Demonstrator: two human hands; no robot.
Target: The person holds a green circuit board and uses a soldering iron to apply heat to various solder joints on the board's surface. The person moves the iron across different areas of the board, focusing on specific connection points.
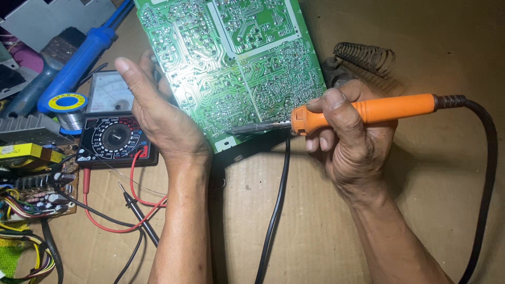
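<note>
**Board propped on edge, iron tip at its lower corner**

The left hand [158,118] stands on its side against the left edge of the green circuit board [236,58], fingers curled round that edge, so the board tilts up with its solder side facing the camera. Holding it this way keeps the joints lit and in plain sight. The right hand [350,137] is closed in a fist-like grip round the orange handle of the soldering iron [363,113], thumb on top, which lays the iron nearly flat and steadies its dark tip right at the board's lower edge; whether the tip touches a joint I cannot tell.

The iron's black cable [486,158] loops off to the right and down, clear of the board. A second black cord [276,210] runs down the cardboard between the forearms. Behind the right hand sits the coiled wire stand [368,57].

Left of the wrist the room is tight: a multimeter [115,139] with red and black probe leads [134,208], a solder spool [68,108], a blue tool [79,58] and a smaller parts board [37,192] crowd the edge. The right side lies open.
</note>
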